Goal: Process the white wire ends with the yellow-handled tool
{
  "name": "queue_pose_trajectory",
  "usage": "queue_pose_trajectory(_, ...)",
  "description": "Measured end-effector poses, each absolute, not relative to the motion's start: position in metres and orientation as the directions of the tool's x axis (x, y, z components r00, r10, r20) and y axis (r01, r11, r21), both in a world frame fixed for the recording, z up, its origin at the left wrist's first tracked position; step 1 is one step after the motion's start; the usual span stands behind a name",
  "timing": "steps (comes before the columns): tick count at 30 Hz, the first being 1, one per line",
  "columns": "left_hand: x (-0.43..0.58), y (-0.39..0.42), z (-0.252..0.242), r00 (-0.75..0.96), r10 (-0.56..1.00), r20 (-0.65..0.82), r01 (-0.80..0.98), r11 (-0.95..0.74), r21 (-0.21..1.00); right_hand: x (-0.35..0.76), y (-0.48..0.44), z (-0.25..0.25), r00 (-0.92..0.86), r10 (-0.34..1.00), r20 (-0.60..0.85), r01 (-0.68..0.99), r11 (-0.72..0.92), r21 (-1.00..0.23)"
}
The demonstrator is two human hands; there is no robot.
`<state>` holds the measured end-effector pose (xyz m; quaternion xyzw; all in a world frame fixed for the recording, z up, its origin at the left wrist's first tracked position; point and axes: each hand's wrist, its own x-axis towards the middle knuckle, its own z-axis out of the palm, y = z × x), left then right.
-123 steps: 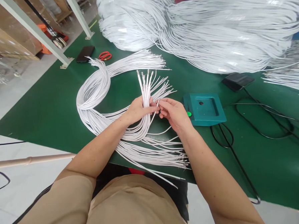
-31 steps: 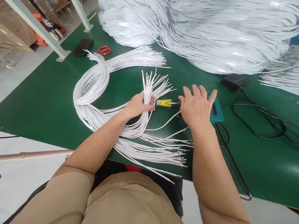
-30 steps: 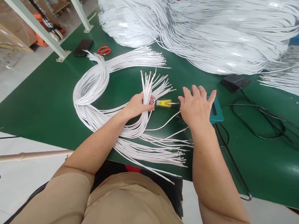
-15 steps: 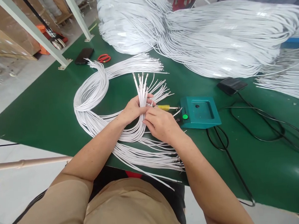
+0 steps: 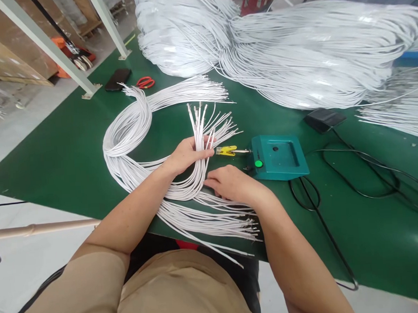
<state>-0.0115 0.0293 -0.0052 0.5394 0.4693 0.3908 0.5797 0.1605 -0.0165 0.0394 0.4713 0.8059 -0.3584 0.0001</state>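
My left hand [image 5: 191, 153] is wrapped round a bundle of white wires [image 5: 197, 129], whose ends with small terminals stand up above the thumb. The wires bend below this hand and run left in a loop. To the right and slightly lower, my right hand [image 5: 231, 184] has its fingers curled over more white wires [image 5: 228, 203] lying on the table. Its fingertips are close together at the bundle's bend; whatever is between them is hidden. A yellow clip-like piece [image 5: 227, 150] on a metal rod sticks out of a teal device [image 5: 281, 156] with a green button, just right of my hands.
A large heap of white wires [image 5: 294, 54] covers the far side of the green table [image 5: 54, 146]. Red-handled scissors [image 5: 145, 82] and a dark flat object [image 5: 118, 79] lie at the back left. A black pedal-like block [image 5: 324, 120] and black cables [image 5: 363, 197] are at the right.
My right hand has let go of the upright bundle and moved down and right, uncovering the yellow piece. Another wire now stands at the right of the bundle. My left hand keeps its hold.
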Motion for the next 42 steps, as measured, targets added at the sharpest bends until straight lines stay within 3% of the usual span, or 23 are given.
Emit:
queue_pose_trajectory(4, -0.006, 0.026, -0.006, 0.233, 0.969, -0.079, 0.049, 0.069, 0.996, 0.173, -0.002, 0.04, -0.336, 0.908, -0.249, 0.548, -0.027, -0.836)
queue_pose_trajectory(8, -0.002, 0.023, -0.003, 0.284, 0.957, -0.061, 0.114, 0.03, 0.993, 0.175, 0.009, 0.034, -0.076, 0.996, -0.046, 0.327, -0.019, -0.945)
queue_pose_trajectory(12, 0.002, 0.018, 0.002, 0.317, 0.945, -0.077, 0.139, 0.034, 0.99, 0.171, 0.011, 0.029, -0.019, 1.0, 0.015, 0.211, 0.019, -0.977)
queue_pose_trajectory(21, 0.007, 0.016, 0.001, 0.214, 0.976, -0.029, -0.001, 0.03, 1.0, 0.162, 0.008, 0.027, -0.047, 0.999, 0.027, 0.073, 0.031, -0.997)
queue_pose_trajectory(28, 0.009, 0.015, 0.003, 0.231, 0.973, -0.002, -0.147, 0.036, 0.988, 0.157, 0.008, 0.027, -0.103, 0.972, -0.212, -0.268, -0.233, -0.935)
queue_pose_trajectory(31, 0.009, 0.015, 0.002, 0.25, 0.968, 0.019, -0.149, 0.019, 0.989, 0.158, 0.007, 0.031, -0.108, 0.973, -0.206, -0.25, -0.227, -0.941)
queue_pose_trajectory(38, 0.007, 0.016, -0.001, 0.208, 0.977, 0.049, 0.036, -0.057, 0.998, 0.158, 0.008, 0.028, 0.038, 0.998, -0.051, -0.01, -0.05, -0.999)
queue_pose_trajectory(42, 0.007, 0.016, -0.001, 0.195, 0.979, 0.056, 0.083, -0.073, 0.994, 0.157, 0.01, 0.024, 0.033, 0.997, -0.074, -0.05, -0.073, -0.996)
